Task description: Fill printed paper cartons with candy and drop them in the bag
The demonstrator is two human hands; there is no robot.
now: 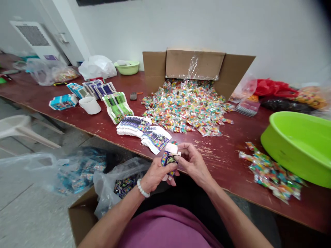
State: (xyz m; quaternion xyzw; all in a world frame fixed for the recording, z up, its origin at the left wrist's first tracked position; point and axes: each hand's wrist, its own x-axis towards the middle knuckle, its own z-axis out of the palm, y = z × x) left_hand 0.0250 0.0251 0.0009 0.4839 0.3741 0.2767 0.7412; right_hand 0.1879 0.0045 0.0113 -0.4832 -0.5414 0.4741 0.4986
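Carton (pixel 167 159) held in both hands at the front edge of the table (pixel 219 148).
Left to right, two fanned stacks of flat printed cartons, the left stack (pixel 133 126) and the right stack (pixel 156 138), lie on the table beyond the left hand (pixel 155 173), which closes around the carton, thumb flat across its dark printed face, fingers curled beneath; the carton's long axis runs away from the body, leaning slightly right, white flap end toward the candy pile (pixel 187 106); the right hand (pixel 194 164) pinches that end between thumb and bent forefinger; scuffed bare tabletop opens rightward, up to loose wrapped candies (pixel 271 174) beside the green basin (pixel 300 148).
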